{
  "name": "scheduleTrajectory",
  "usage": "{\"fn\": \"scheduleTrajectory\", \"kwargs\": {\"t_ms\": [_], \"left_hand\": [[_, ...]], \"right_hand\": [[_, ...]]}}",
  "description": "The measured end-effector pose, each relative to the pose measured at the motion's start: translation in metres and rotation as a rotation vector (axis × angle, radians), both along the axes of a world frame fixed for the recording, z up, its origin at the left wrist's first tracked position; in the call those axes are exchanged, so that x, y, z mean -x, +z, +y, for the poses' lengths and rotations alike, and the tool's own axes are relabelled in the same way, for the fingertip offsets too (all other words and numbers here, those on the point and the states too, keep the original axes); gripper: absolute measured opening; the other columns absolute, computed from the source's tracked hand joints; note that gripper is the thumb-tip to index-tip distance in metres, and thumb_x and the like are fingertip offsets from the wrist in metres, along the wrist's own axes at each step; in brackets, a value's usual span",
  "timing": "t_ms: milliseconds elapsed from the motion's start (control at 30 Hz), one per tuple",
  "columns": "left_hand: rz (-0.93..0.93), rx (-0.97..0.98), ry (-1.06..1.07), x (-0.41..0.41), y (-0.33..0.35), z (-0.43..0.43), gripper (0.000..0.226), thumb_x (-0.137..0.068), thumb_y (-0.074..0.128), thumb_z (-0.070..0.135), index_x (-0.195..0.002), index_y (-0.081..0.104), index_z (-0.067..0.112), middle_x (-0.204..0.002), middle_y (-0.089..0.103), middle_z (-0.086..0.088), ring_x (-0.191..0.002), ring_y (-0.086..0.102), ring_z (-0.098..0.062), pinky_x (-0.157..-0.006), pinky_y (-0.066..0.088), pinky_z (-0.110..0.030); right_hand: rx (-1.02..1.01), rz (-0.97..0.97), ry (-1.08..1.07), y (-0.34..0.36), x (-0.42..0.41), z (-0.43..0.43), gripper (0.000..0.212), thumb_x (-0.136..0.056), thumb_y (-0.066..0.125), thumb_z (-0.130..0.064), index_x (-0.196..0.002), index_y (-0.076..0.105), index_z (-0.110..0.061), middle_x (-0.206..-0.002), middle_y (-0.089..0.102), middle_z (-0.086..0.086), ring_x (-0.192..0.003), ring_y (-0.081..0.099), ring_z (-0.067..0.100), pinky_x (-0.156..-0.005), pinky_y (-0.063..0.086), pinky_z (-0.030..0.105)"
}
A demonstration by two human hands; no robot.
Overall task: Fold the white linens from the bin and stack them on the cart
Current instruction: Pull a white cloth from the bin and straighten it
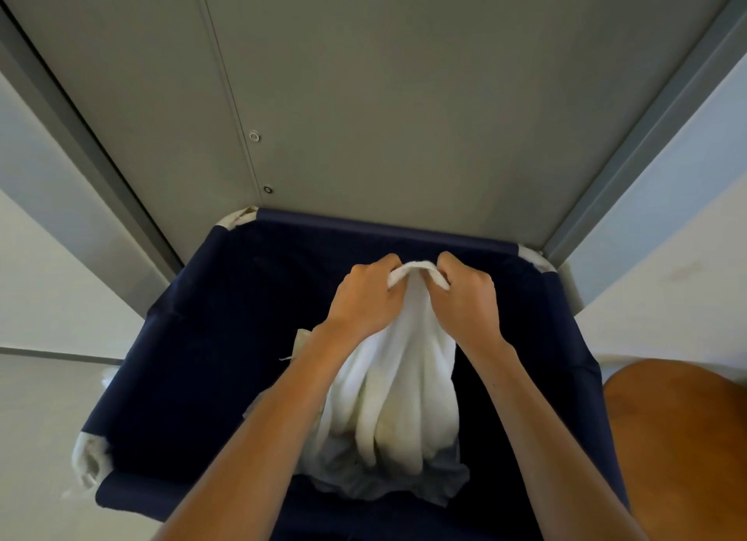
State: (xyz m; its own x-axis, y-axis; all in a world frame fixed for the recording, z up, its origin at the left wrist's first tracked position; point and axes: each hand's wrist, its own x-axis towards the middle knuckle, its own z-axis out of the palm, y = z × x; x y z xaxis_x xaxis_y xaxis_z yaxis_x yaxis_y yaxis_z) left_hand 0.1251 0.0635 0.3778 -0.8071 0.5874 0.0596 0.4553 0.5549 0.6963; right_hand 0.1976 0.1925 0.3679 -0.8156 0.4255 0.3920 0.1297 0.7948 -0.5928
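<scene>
Panels of grey metal (404, 96) fill the upper half of the head view, with a vertical seam left of centre and darker frame strips (81, 136) slanting down both sides. Below them stands the navy fabric bin (194, 338), its far rim against the foot of the panels and its near edge cut off by the bottom of the frame. Pale floor (40, 419) shows to its left.

A brown rounded shape (679, 439) sits at the lower right, cut by the frame edge; what it is cannot be told.

Two bare forearms reach in from below over the bin. Between them hangs a white towel (404, 387), bunched into long vertical folds, its lower end down inside the bin over a greyish crumpled cloth (384, 484) in shadow. How many more linens lie beneath is hidden.

The left hand (366, 298) and right hand (469, 302) are both clenched around the towel's top edge, knuckles toward the camera, close together with a short arc of rolled hem (416, 266) between them. The fingertips are tucked behind the cloth and out of sight.

Frayed white padding shows at the bin's near-left corner (91, 459) and at both far corners. Two small round fittings (254, 136) sit on the panel beside the seam.
</scene>
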Motion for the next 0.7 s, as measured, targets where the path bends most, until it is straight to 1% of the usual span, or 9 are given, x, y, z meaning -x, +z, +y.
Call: {"fn": "scheduleTrajectory", "kwargs": {"t_ms": [133,233,267,333,433,500,567,633,700], "left_hand": [[-0.007,-0.077,-0.044,-0.003,0.006,0.004,0.018,-0.09,0.043,0.005,-0.093,0.057,0.017,-0.081,0.065,0.0,-0.069,0.061,-0.023,-0.062,0.053,-0.046],[-0.058,-0.093,-0.047,-0.004,0.006,0.002,0.026,-0.083,0.039,0.0,-0.092,0.056,0.019,-0.085,0.063,0.001,-0.074,0.061,-0.021,-0.064,0.054,-0.045],[-0.074,-0.095,-0.034,-0.004,0.005,0.001,0.028,-0.082,0.037,0.0,-0.093,0.055,0.019,-0.086,0.063,0.0,-0.075,0.06,-0.022,-0.064,0.053,-0.044],[-0.089,-0.088,-0.006,-0.001,0.005,-0.001,0.03,-0.081,0.035,-0.002,-0.094,0.054,0.019,-0.086,0.062,-0.003,-0.074,0.058,-0.022,-0.062,0.052,-0.039],[-0.065,-0.042,0.021,0.005,0.002,-0.005,0.024,-0.087,0.036,-0.001,-0.092,0.052,0.016,-0.08,0.06,-0.005,-0.066,0.055,-0.021,-0.054,0.045,-0.034],[-0.028,0.032,0.021,0.011,0.0,-0.007,0.014,-0.093,0.04,0.005,-0.092,0.051,0.012,-0.077,0.06,-0.007,-0.064,0.057,-0.026,-0.053,0.046,-0.038],[-0.003,0.101,0.016,0.014,0.001,-0.006,0.008,-0.093,0.043,0.012,-0.091,0.05,0.01,-0.073,0.059,-0.008,-0.058,0.051,-0.027,-0.048,0.039,-0.036],[0.016,0.132,0.022,0.014,0.008,0.0,0.013,-0.093,0.046,0.021,-0.089,0.051,0.01,-0.069,0.057,-0.006,-0.055,0.046,-0.023,-0.047,0.034,-0.028],[0.037,0.14,0.027,0.014,0.016,0.008,0.024,-0.096,0.045,0.031,-0.087,0.052,0.01,-0.069,0.058,-0.004,-0.057,0.05,-0.022,-0.049,0.036,-0.028]], "right_hand": [[0.203,-0.124,0.087,-0.003,-0.001,-0.007,0.041,-0.091,0.058,-0.009,-0.06,0.035,-0.024,-0.053,0.038,-0.01,-0.046,0.03,0.007,-0.044,0.028,0.018],[0.254,-0.437,0.204,-0.008,-0.005,-0.003,0.023,-0.083,0.063,-0.008,-0.069,0.047,-0.017,-0.067,0.051,-0.003,-0.059,0.045,0.011,-0.055,0.038,0.017],[0.259,-0.549,0.234,-0.012,-0.007,0.0,0.015,-0.081,0.064,-0.009,-0.075,0.05,-0.013,-0.073,0.055,0.001,-0.064,0.049,0.016,-0.06,0.042,0.023],[0.256,-0.638,0.223,-0.019,-0.009,0.005,0.016,-0.083,0.062,-0.01,-0.078,0.047,-0.013,-0.074,0.053,0.001,-0.064,0.047,0.017,-0.061,0.042,0.027],[0.235,-0.438,0.08,-0.013,-0.009,0.01,0.029,-0.087,0.052,-0.002,-0.07,0.036,-0.019,-0.066,0.044,-0.003,-0.056,0.037,0.01,-0.05,0.032,0.018],[0.253,-0.217,-0.012,-0.001,-0.007,0.008,0.033,-0.087,0.046,0.003,-0.067,0.032,-0.02,-0.062,0.039,-0.004,-0.052,0.031,0.005,-0.046,0.031,0.019],[0.27,-0.017,-0.052,0.011,-0.002,0.004,0.036,-0.088,0.042,0.004,-0.066,0.03,-0.022,-0.059,0.034,-0.007,-0.05,0.03,0.006,-0.044,0.031,0.019],[0.259,0.128,-0.053,0.024,0.005,-0.002,0.036,-0.088,0.039,0.004,-0.067,0.028,-0.023,-0.058,0.033,-0.009,-0.051,0.031,0.006,-0.045,0.031,0.019],[0.263,0.202,-0.029,0.039,0.01,-0.007,0.029,-0.088,0.039,0.003,-0.075,0.034,-0.023,-0.061,0.036,-0.01,-0.053,0.035,0.005,-0.048,0.034,0.016]]}}
